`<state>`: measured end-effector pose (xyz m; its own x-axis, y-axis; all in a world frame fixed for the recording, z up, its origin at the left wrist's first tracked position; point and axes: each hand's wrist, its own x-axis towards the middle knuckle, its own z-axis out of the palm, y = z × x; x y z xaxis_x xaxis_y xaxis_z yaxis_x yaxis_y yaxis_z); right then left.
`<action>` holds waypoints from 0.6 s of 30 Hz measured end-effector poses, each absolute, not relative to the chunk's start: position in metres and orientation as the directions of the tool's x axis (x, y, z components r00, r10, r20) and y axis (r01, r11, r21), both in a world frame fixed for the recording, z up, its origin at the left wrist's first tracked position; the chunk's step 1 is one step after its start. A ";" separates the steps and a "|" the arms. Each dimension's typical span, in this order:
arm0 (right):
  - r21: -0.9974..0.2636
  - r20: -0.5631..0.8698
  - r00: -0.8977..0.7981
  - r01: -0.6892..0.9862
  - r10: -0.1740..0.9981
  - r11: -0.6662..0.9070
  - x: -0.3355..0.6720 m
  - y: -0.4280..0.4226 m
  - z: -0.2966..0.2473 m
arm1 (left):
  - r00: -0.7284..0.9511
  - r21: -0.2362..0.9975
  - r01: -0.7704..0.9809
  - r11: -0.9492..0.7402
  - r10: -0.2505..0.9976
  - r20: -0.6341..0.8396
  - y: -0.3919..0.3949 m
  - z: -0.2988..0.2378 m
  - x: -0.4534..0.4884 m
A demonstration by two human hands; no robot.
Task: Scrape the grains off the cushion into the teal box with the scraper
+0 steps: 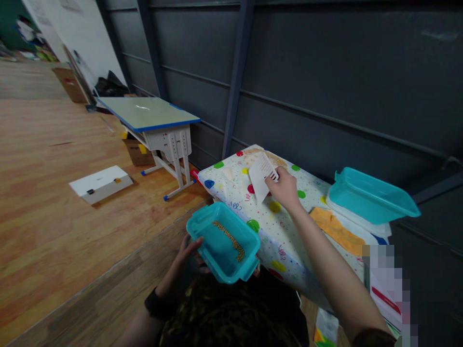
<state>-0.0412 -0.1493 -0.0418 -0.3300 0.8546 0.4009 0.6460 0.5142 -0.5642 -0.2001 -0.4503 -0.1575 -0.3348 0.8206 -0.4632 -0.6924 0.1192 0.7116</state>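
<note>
My left hand (pixel 188 254) grips the side of a teal plastic tray (pixel 217 250), thumb over the rim, holding it in front of the table's edge. A curved line of small tan beans (pixel 228 236) lies on the tray's bottom. Closed on a thin white plastic piece with slots (pixel 259 177), my right hand (pixel 284 188) is above the spotted tablecloth (pixel 220 180). Behind that slotted piece, a spread of tan grains or beans (pixel 281 161) lies at the table's far end, partly hidden.
On the table's right stand another teal tray (pixel 372 195) and an orange cloth (pixel 336 229) on something white. A dark panel wall (pixel 325 86) runs behind the table. To the left are a desk (pixel 152 113) and a white case (pixel 101 184) on the floor.
</note>
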 end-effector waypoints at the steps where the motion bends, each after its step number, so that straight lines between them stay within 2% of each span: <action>1: -0.562 0.410 -0.324 0.646 0.852 0.516 -0.040 -0.150 -0.041 | -0.335 0.708 -0.694 0.129 0.814 -0.476 -0.449 -0.157 -0.200; 6: -0.542 0.434 -0.315 0.657 0.844 0.524 -0.040 -0.151 -0.038 | -0.331 0.714 -0.690 0.120 0.825 -0.459 -0.448 -0.167 -0.201; 18: -0.397 0.377 -0.469 0.697 0.798 0.597 -0.069 -0.178 -0.060 | -0.344 0.718 -0.688 0.103 0.825 -0.448 -0.449 -0.183 -0.202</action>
<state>-0.0685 -0.1778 -0.0597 -0.4694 0.7983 0.3773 0.6969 0.5973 -0.3969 -0.2021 -0.4488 -0.1826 -0.3439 0.8252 -0.4481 -0.6882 0.1032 0.7181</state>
